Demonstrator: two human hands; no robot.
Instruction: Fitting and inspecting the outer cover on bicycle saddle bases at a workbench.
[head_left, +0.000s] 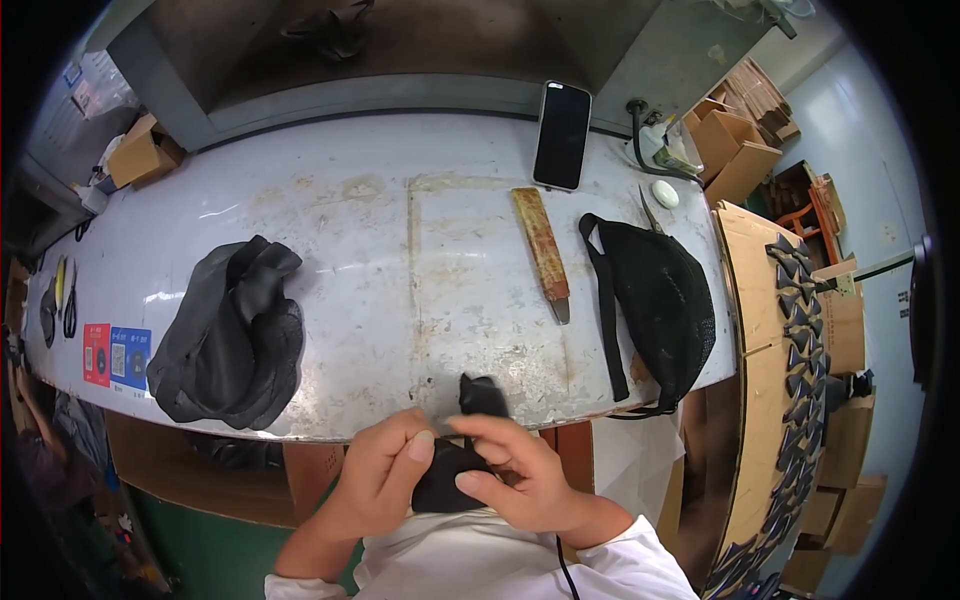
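at the left, a crumpled dark sheer bundle (230, 340) is lying on the worktable (345, 330), apart from the hands; in the middle, a black piece (448, 485) is sitting between the hands, just below the table's near edge, and by its look it is only partway through being worked, though what remains is not showing clearly; a small black part (484, 396) is standing out at the table edge just above, whether joined to it i cannot tell; the left hand (385, 465) is pinching the piece's left side, thumb laid over curled fingers; the right hand (522, 472) is resting its thumb on the piece, forefinger stretching inward and blurring, so i cannot tell whether it is gripping; both forearms are slanting inward; at the far right, pointed black pieces (795, 380) are lining a cardboard panel (745, 300), perhaps already done
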